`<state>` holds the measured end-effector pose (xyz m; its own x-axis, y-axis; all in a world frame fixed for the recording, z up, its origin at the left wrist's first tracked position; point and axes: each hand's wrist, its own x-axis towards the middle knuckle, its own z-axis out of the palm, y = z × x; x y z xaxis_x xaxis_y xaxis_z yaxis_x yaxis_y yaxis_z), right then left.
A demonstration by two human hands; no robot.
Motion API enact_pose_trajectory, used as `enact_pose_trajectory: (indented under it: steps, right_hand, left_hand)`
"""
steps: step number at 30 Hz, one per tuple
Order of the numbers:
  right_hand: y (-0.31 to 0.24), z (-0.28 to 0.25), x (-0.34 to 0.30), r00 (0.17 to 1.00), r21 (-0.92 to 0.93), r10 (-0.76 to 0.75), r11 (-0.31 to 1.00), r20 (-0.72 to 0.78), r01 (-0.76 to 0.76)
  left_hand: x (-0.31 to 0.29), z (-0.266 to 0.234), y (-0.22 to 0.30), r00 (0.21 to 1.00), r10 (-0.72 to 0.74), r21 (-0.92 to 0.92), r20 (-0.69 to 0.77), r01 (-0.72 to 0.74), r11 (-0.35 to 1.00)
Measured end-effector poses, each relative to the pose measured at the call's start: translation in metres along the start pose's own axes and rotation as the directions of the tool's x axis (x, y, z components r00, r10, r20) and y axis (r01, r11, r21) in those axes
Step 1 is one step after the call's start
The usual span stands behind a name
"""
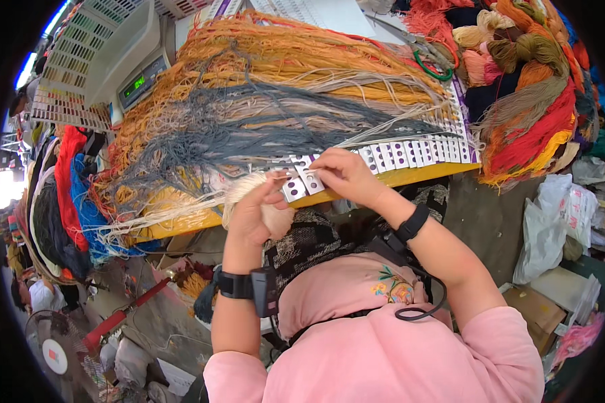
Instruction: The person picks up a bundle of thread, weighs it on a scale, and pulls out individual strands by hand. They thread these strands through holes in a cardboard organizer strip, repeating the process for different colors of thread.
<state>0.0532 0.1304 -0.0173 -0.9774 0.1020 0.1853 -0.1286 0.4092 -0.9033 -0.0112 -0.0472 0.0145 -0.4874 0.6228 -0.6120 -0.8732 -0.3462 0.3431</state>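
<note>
My left hand (257, 207) is closed around a hank of cream thread (277, 221), its fingertips raised beside a white card with punched holes (308, 179). My right hand (346, 176) pinches the upper part of that card, which sits over the table's front edge. Long grey-blue threads (249, 124) and orange threads (249, 50) cover the tabletop behind both hands. From the cream hank, pale strands (165, 213) run left along the yellow front edge. More white hole-punched cards (410, 153) stand in a row to the right of my right hand.
A digital scale (140, 82) stands at the back left beside a white plastic basket (74, 57). Scissors with green handles (431, 65) lie at the back right. Coloured skeins (534, 107) hang beyond the right end. A floor fan (55, 356) stands at lower left.
</note>
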Motion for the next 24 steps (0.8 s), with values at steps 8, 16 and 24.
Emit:
enact_pose_trajectory:
  steps: [8,16,24]
  right_hand:
    - [-0.005,-0.002,0.004,0.965,0.498,0.26,0.833,0.033,-0.241]
    - [-0.008,0.016,0.001,0.998,-0.357,-0.066,0.932,0.01,0.066]
    - [-0.01,0.021,-0.003,0.998,-0.443,-0.045,0.895,0.038,0.058]
  left_hand:
    - [0.021,-0.001,0.0,0.962,-0.196,0.22,0.187,0.154,0.963]
    - [-0.063,-0.031,0.097,0.968,0.157,0.452,-0.195,-0.053,0.891]
    - [-0.142,-0.129,0.171,0.684,0.63,0.553,-0.369,-0.383,0.74]
